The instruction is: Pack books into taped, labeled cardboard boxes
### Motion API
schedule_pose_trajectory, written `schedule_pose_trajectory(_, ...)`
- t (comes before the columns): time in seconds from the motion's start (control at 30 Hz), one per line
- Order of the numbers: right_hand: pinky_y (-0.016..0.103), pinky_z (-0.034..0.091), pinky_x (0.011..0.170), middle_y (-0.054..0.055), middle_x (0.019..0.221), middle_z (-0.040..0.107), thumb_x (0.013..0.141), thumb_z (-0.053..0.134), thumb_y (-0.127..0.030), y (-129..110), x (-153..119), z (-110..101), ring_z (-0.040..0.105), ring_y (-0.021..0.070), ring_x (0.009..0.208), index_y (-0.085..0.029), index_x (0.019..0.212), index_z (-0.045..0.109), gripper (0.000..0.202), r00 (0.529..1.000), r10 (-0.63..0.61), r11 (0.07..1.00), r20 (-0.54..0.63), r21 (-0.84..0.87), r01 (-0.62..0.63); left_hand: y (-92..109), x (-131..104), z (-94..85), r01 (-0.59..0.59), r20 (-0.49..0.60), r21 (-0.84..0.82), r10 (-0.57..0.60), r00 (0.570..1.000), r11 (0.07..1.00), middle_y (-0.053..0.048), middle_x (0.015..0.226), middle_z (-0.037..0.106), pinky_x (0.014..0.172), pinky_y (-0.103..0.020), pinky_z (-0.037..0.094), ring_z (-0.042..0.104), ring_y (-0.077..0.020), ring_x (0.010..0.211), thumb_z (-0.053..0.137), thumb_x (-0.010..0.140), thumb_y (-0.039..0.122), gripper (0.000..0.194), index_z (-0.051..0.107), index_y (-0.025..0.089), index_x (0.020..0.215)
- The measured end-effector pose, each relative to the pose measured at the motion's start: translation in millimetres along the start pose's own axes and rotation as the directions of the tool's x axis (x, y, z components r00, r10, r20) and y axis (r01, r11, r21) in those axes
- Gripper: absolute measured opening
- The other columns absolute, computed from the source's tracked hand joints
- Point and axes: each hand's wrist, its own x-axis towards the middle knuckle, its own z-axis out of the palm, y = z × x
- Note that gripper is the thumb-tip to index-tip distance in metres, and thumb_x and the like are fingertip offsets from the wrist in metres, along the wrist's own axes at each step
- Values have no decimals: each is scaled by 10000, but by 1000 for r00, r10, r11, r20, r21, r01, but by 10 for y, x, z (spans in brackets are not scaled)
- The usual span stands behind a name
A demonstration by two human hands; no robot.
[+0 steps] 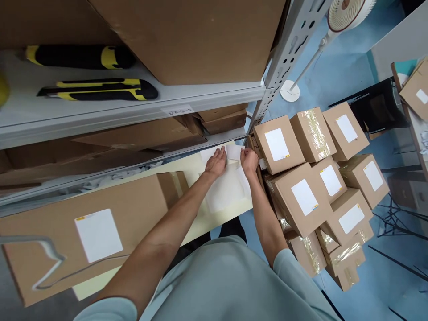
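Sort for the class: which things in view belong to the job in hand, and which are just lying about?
Apparently in use:
- white papers, touched by left hand and right hand
- pale yellow board beneath

Apparently lying or standing about:
- utility knife on the shelf
- fan

The papers (220,196) are white, the table (200,223) pale yellow, the boxes (284,196) brown with white, yellow-marked labels (304,197), the cutters (110,90) black and yellow, the floor (324,84) blue, the shirt (227,281) pale grey-green, and the fan (347,13) white.
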Motion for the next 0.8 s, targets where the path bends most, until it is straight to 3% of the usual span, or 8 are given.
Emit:
schedule_pose_trajectory(0.23, 301, 562, 825, 184, 1080, 869, 1152, 579, -284, 36, -162, -67, 836, 288, 990, -154, 1084, 819, 281, 997, 70, 998, -36, 11, -69, -130, 52, 65, -8, 63, -34, 10, 998, 999, -187, 1902, 187, 1369, -497, 395, 208, -377, 1763, 598, 871, 61, 911, 390, 52, 1759)
schedule_pose_trajectory(0.37, 308, 553, 797, 147, 1010, 854, 1152, 571, -304, 7, -431, -183, 815, 282, 938, -168, 1023, 787, 286, 982, 89, 993, -166, 92, -74, -44, 104, 7, 22, 32, -158, -17, 999, 987, -264, 1866, 234, 1387, -558, 358, 230, -437, 1745, 620, 827, 58, 924, 411, -34, 1723)
schedule_pose_trajectory(0.5, 312, 561, 838, 117, 1022, 821, 1151, 560, -341, -86, -890, -355, 785, 250, 960, -193, 986, 740, 285, 918, -28, 983, -395, 157, 97, 198, -15, -227, 14, -88, -231, -35, 996, 973, -322, 1796, 361, 1391, -575, 351, 342, -445, 1703, 605, 863, 92, 847, 454, -61, 1682)
schedule_pose_trajectory(0.6, 321, 572, 866, 110, 992, 792, 1148, 546, -395, -180, -1350, -461, 762, 233, 942, -202, 962, 722, 320, 837, -172, 927, -519, 203, 316, 415, -491, -423, -50, -261, -281, -27, 965, 958, -250, 1809, 396, 1397, -531, 359, 391, -345, 1701, 501, 979, 128, 792, 377, 38, 1756)
schedule_pose_trajectory(0.63, 325, 578, 864, 104, 977, 783, 1145, 544, -416, -223, -1517, -478, 754, 226, 922, -204, 972, 722, 326, 818, -205, 892, -538, 242, 383, 472, -738, -470, -100, -330, -299, -5, 944, 949, -194, 1815, 418, 1390, -511, 378, 413, -294, 1694, 477, 1008, 148, 789, 347, 114, 1785)
schedule_pose_trajectory(0.67, 325, 585, 850, 94, 964, 774, 1139, 549, -436, -276, -1683, -484, 746, 219, 894, -204, 1008, 727, 321, 809, -222, 850, -545, 298, 434, 515, -1019, -505, -233, -450, -358, 51, 891, 904, -169, 1816, 427, 1378, -518, 399, 419, -284, 1692, 506, 1017, 184, 789, 352, 159, 1790)
schedule_pose_trajectory(0.73, 319, 597, 803, 63, 936, 750, 1117, 575, -464, -412, -2003, -461, 726, 203, 831, -206, 1170, 735, 308, 830, -224, 750, -510, 454, 481, 550, -1632, -546, -408, -608, -409, 89, 789, 816, -127, 1814, 443, 1371, -524, 411, 418, -279, 1693, 574, 1011, 229, 772, 423, 229, 1768)
schedule_pose_trajectory(0.8, 311, 601, 759, 23, 891, 714, 1081, 617, -472, -580, -2282, -409, 705, 192, 779, -219, 1347, 703, 377, 876, -229, 638, -424, 614, 464, 508, -2233, -570, -438, -668, -471, 15, 744, 766, -99, 1736, 560, 1354, -521, 436, 499, -279, 1643, 574, 1001, 231, 622, 636, 263, 1619)
